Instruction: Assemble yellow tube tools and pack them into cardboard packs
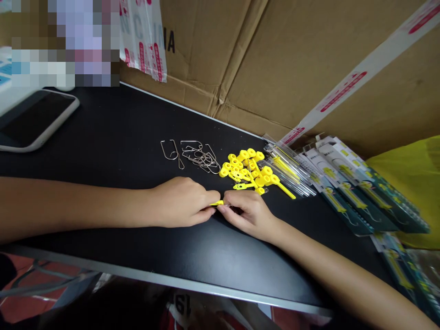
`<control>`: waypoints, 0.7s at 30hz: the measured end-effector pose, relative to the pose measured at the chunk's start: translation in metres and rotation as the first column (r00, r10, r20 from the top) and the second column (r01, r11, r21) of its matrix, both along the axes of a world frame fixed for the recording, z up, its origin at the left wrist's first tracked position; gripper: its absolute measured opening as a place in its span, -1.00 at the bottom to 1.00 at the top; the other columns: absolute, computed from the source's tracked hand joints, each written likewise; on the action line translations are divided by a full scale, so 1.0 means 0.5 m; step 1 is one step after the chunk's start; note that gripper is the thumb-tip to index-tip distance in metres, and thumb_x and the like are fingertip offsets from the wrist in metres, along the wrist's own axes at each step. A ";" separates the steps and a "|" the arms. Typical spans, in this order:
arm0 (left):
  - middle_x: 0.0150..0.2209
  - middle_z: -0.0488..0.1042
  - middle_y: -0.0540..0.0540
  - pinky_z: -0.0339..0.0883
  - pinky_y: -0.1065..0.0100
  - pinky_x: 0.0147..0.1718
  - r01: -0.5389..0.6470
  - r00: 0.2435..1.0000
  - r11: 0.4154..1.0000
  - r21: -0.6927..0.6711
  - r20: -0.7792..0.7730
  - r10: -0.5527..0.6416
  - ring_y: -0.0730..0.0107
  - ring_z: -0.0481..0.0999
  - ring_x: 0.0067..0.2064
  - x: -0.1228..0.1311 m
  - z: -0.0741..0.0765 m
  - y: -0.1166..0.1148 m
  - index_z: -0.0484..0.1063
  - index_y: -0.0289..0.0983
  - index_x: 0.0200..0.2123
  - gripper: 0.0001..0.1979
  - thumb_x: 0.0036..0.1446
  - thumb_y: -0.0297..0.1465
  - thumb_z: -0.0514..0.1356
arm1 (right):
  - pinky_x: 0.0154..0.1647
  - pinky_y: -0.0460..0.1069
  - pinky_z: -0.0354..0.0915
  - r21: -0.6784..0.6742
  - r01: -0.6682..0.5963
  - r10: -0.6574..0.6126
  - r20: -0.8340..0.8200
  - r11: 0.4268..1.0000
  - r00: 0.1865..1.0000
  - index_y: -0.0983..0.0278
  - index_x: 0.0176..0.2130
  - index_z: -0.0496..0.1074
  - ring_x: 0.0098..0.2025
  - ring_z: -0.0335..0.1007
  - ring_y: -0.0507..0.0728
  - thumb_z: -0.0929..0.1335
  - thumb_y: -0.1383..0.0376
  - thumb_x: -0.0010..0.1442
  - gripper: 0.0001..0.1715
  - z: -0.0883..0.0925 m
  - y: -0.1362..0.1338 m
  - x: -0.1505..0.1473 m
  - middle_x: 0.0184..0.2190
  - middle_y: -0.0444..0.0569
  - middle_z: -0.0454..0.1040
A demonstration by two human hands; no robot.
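Note:
Over the black table, my left hand (184, 201) pinches a small yellow plastic piece (217, 202) between thumb and forefinger. My right hand (249, 211) meets it fingertip to fingertip, closed on a thin metal wire part (227, 205) at the end of that piece. Fingers cover most of both parts. Just beyond the hands lies a heap of yellow plastic parts (244, 155), ring-shaped ends and short stems, with small springs among them. Bent metal wire hooks (202, 160) lie to the left of this heap, some tangled together.
Clear plastic tubes (292, 172), some with yellow inside, lie right of the heap. Printed cardboard packs (347, 188) are stacked farther right, beside a yellow bag (412, 169). A phone (34, 120) lies at the far left. Large taped cartons (309, 55) stand along the back edge.

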State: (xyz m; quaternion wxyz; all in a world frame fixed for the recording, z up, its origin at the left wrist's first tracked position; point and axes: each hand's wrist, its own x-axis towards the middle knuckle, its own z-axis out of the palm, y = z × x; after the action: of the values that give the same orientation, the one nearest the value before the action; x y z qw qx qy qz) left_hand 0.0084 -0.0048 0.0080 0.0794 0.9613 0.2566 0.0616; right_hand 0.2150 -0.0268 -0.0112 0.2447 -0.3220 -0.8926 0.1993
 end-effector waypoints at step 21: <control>-0.56 0.45 0.02 0.03 0.38 -0.60 -0.005 1.000 1.000 -0.014 -0.009 0.005 0.33 0.47 -0.53 -0.001 0.004 0.000 0.33 -0.24 -0.41 -0.85 0.20 -0.36 0.06 | -0.51 -0.11 -0.01 -0.002 -0.005 0.005 0.012 1.000 1.000 0.26 -0.53 0.15 -0.56 0.03 -0.04 0.24 0.32 0.30 -0.64 0.003 -0.002 0.002 -0.60 -0.20 0.11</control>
State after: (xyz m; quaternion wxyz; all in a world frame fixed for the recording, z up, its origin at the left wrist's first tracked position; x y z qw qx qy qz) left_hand 0.0081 -0.0048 0.0100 0.0848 0.9603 0.2598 0.0557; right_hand 0.2159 -0.0277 -0.0098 0.2385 -0.3212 -0.8946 0.1990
